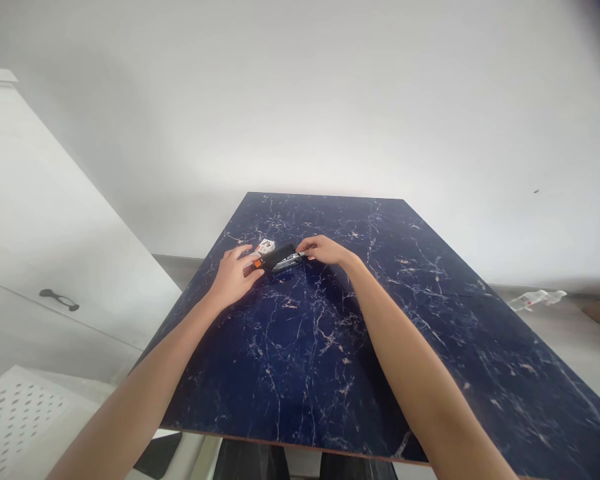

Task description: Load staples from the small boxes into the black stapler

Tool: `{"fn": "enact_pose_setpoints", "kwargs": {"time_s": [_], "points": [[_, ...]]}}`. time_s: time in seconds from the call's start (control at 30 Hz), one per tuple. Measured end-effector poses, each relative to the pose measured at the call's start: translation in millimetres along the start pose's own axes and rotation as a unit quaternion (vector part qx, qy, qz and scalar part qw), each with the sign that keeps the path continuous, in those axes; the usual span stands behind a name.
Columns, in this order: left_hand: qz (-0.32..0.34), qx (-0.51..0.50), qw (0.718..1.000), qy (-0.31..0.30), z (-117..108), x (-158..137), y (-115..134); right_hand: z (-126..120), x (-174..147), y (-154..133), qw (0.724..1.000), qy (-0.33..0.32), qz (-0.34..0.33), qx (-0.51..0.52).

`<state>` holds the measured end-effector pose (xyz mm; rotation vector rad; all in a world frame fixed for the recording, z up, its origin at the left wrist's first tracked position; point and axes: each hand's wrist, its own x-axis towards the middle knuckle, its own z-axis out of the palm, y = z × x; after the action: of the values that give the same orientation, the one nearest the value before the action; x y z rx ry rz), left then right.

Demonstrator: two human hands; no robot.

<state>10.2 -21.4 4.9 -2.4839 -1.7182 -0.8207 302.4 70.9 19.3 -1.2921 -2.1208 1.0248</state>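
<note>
A black stapler (279, 257) with an orange part and a silver metal rail lies near the middle of the table, its top cover raised from the rail. My left hand (233, 275) holds its orange rear end between thumb and fingers, the index finger stretched forward. At the other end, the fingertips of my right hand (323, 249) are pinched together at the metal rail; whether a small piece sits between them is hidden. Just behind the stapler, close to my left fingertips, is a small white box (265, 246) with red print.
The dark blue marble-patterned table (310, 373) reaches toward a white wall (330, 100). A white cabinet (45, 233) with a dark handle stands at left, above a white perforated seat (20, 420). Clear plastic packaging (535, 300) lies beyond the table's right edge.
</note>
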Motion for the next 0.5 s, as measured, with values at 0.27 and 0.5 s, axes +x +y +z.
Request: {"fn": "enact_pose_setpoints", "kwargs": {"time_s": [0.27, 0.5], "points": [[-0.014, 0.010, 0.999, -0.029, 2.4, 0.7, -8.4, -3.2, -7.4, -18.2, 0.993, 0.008, -0.029, -0.111], [-0.038, -0.022, 0.998, -0.051, -4.3, 0.2, -9.1, -26.0, -17.9, -10.4, 0.991, 0.081, 0.054, -0.094]]}}
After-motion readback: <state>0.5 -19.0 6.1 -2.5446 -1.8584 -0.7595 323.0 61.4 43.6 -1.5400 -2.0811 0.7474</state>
